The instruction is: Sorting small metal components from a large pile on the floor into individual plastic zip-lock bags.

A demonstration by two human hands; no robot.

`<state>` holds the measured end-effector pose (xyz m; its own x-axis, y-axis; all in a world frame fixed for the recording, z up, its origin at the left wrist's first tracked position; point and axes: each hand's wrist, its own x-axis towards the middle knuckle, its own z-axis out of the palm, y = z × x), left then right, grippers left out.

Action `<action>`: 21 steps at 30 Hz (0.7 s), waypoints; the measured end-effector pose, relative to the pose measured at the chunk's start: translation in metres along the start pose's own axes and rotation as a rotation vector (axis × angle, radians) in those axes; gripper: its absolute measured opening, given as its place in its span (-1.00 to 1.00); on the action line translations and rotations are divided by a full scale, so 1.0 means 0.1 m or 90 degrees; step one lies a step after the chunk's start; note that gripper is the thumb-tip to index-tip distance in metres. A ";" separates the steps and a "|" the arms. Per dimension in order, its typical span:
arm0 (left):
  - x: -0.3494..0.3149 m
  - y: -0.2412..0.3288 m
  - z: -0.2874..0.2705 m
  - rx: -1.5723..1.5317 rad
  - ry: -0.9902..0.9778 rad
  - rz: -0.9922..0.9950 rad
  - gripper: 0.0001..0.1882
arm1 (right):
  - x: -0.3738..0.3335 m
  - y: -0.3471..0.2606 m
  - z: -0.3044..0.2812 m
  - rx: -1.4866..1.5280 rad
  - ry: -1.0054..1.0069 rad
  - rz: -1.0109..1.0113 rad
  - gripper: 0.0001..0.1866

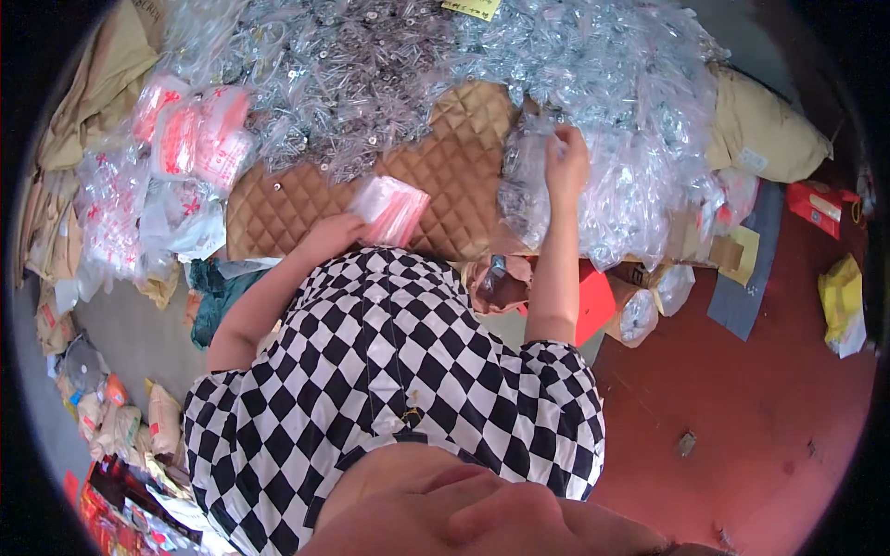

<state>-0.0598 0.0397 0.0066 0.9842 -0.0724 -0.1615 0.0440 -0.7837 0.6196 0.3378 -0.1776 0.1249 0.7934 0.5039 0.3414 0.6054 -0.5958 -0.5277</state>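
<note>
My left hand [336, 233] is closed on the edge of a stack of small clear plastic bags [394, 215] with pink-red markings, close in front of my body. Further off to the right, my right hand [567, 159] reaches over a heap of filled clear plastic packets [616, 190]. Its fingers are curled together at the left side of that heap; what they pinch, if anything, is too small to make out. Between the hands lies a brown quilted cover [468, 139]. Beyond it spreads a pile of loose small metal pieces [371, 83] that look like screws.
Bundles of red-printed plastic bags [190, 130] lie on the left of the work surface. A brown paper sack [765, 120] rests at the far right. Beyond the right edge, the red floor [732, 417] holds a yellow bag [842, 296] and a red box [820, 206].
</note>
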 end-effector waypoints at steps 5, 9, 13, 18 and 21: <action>0.02 0.19 -0.32 -0.042 -0.022 -0.001 -0.66 | 0.59 0.03 0.94 -0.179 -0.136 0.174 -0.57; -0.12 0.36 -0.44 -0.158 0.042 -0.067 -0.69 | 0.72 0.05 1.20 -0.353 -0.209 0.189 -0.61; 0.01 0.35 -0.75 -0.167 0.042 -0.065 -0.72 | 0.64 1.10 0.94 0.187 -0.015 0.175 -0.73; -0.19 0.26 -0.53 -0.167 0.267 -0.046 -0.83 | 0.50 -0.20 0.40 0.983 -0.172 0.407 -0.74; -0.03 0.37 -0.70 -0.162 0.384 -0.157 -0.87 | 0.46 -0.74 0.64 0.542 -0.338 0.150 -0.68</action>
<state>-0.0488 0.0544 0.0840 0.8601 0.5024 0.0886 0.2450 -0.5591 0.7921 0.3259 -0.0702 0.1300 0.6307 0.7666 -0.1205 0.0294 -0.1789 -0.9834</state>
